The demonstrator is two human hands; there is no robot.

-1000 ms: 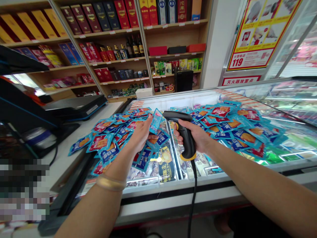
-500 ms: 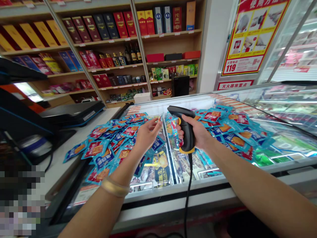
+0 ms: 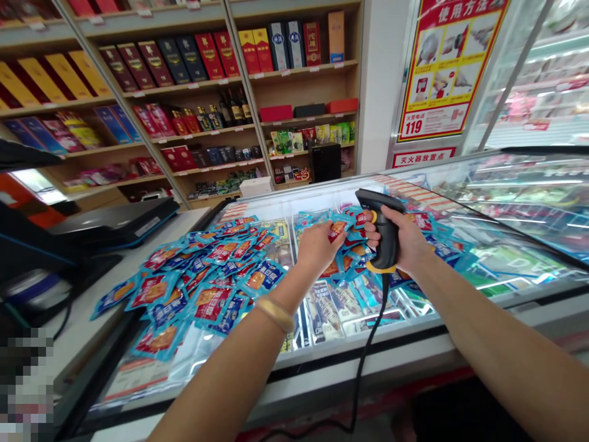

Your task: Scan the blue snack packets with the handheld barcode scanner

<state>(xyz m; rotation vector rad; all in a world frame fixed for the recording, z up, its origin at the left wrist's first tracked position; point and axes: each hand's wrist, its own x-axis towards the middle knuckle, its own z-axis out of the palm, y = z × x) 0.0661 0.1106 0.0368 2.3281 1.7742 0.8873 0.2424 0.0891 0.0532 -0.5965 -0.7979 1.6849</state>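
My right hand is wrapped round the grip of a black and yellow barcode scanner, whose head points left and whose cable hangs down in front. Left of it, my left hand, with a gold bangle on the wrist, is closed at the fingertips on a red and blue snack packet at the right-hand pile. More packets lie under and behind the scanner. A larger heap of red and blue snack packets spreads to the left on the glass freezer top.
Wrapped ice creams show through the glass. On the left, a counter carries a black scale. Shelves with boxes and bottles stand behind, and a red and yellow poster hangs on the right.
My left hand has moved right, from the freezer's middle divider to the right-hand pile, and closed on a packet there. My right hand has carried the scanner to the right. The view has shifted slightly.
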